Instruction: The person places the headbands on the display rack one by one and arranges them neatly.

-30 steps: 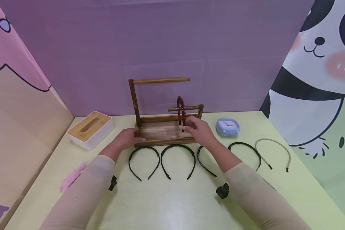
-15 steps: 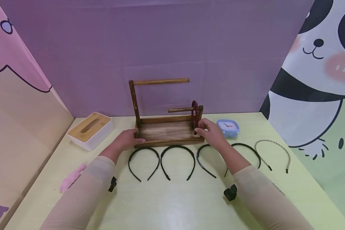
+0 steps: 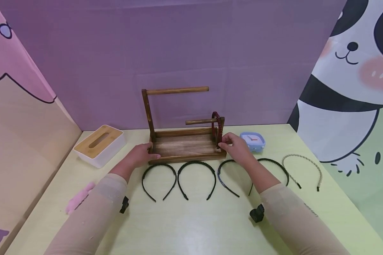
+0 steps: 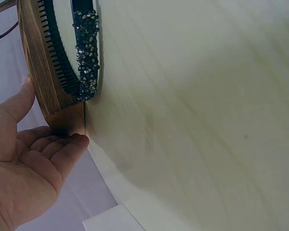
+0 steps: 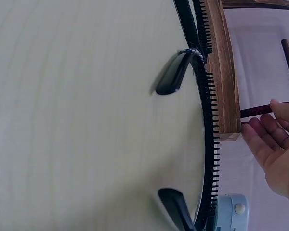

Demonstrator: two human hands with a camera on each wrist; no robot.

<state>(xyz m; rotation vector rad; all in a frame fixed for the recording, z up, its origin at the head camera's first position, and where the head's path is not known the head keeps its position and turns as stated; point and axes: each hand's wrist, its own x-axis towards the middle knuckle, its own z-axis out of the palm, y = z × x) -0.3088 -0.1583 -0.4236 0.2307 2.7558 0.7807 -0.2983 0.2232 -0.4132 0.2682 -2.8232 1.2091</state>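
Observation:
A wooden rack [image 3: 185, 144] with a tray base and two horizontal bars stands at the back of the table. A dark red toothed headband [image 3: 220, 134] hangs on its lower bar, near the right-hand post. My right hand [image 3: 237, 148] pinches the near end of that headband; in the right wrist view the headband's end [image 5: 255, 111] shows between thumb and fingers. At the rack's left end my left hand [image 3: 139, 154] grips the tray's corner, thumb over the front wall. In the left wrist view the fingers [image 4: 62, 151] curl against the end wall.
Headbands lie in a row before the rack: black ones [image 3: 196, 162], a bluish one [image 3: 222, 181] partly behind my right hand, a pale beaded one [image 3: 320, 173]. A blue clock [image 3: 253, 142] stands right, a tissue box [image 3: 97, 148] left, a pink fluffy thing [image 3: 78, 200] near my left sleeve.
My right hand has slid the red headband rightward along the lower bar to the post, mostly in the first half second. The left hand has kept its grip on the rack.

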